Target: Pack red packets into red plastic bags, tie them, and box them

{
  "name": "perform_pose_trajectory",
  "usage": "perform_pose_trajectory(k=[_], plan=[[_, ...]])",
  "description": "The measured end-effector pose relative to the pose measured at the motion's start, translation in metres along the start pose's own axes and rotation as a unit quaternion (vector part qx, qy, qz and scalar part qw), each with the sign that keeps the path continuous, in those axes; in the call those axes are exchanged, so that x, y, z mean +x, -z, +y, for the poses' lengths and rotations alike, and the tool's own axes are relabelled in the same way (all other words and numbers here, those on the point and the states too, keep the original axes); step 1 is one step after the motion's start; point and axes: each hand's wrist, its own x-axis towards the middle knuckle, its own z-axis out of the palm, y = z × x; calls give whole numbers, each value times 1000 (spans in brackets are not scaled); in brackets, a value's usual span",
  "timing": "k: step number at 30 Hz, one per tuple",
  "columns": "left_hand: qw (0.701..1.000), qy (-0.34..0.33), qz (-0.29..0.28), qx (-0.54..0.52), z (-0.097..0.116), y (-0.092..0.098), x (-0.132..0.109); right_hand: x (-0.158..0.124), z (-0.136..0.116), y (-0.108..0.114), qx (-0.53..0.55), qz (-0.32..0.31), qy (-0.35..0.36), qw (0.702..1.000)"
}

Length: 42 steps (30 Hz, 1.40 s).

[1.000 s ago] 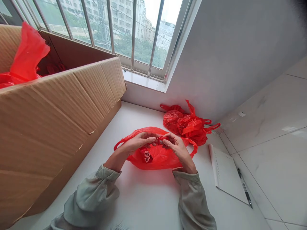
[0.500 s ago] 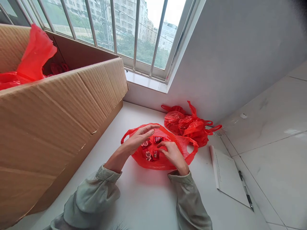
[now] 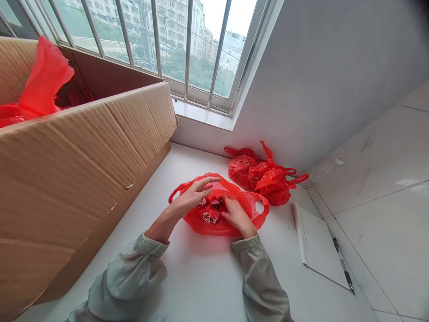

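A red plastic bag [image 3: 214,229] lies open on the white table, its handle loops spread to either side. Several small wrapped candies [image 3: 207,217] with red, dark and pale printing are bunched inside it. My left hand [image 3: 192,197] is over the bag's left rim, fingers stretched out across the opening, holding nothing. Inside the bag, my right hand [image 3: 237,214] rests at the right side of the candies with its fingers curved and apart, the fingertips close against them. I see no candy in its grasp.
A large cardboard box [image 3: 100,147] with red bags [image 3: 45,80] inside stands at the left. Several filled red bags [image 3: 264,174] sit by the wall behind. A notepad [image 3: 320,246] and a pen [image 3: 343,266] lie at the right. Above is a barred window [image 3: 174,44].
My right hand has moved deeper into the bag and a little left, pushing the candies closer together. The bag's right handle has shifted inward. My left hand has hardly moved.
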Motion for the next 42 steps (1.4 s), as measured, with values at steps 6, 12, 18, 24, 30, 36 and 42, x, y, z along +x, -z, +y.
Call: perform_pose_trajectory(k=[6, 12, 18, 24, 30, 36, 42], plan=[[999, -23, -20, 46, 7, 3, -3, -12, -11, 20, 34, -72, 1, 997], [994, -11, -53, 90, 10, -1, -7, -28, -32, 51, 177, -50, 51, 982], [993, 47, -93, 46, 6, -11, -2, -34, -45, 57, 154, 19, 76, 985], [998, 40, -43, -10, 7, -14, 1, -31, -42, 58, 242, 65, 26, 968], [998, 37, -47, -23, 11, -16, 0, -28, -33, 55, 272, -8, -65, 960], [994, 45, -89, -41, 7, -15, 1, -31, -35, 60, 335, -57, -61, 938], [990, 59, -125, -33, 13, -14, -4, -32, -33, 64, 378, -85, -52, 920]])
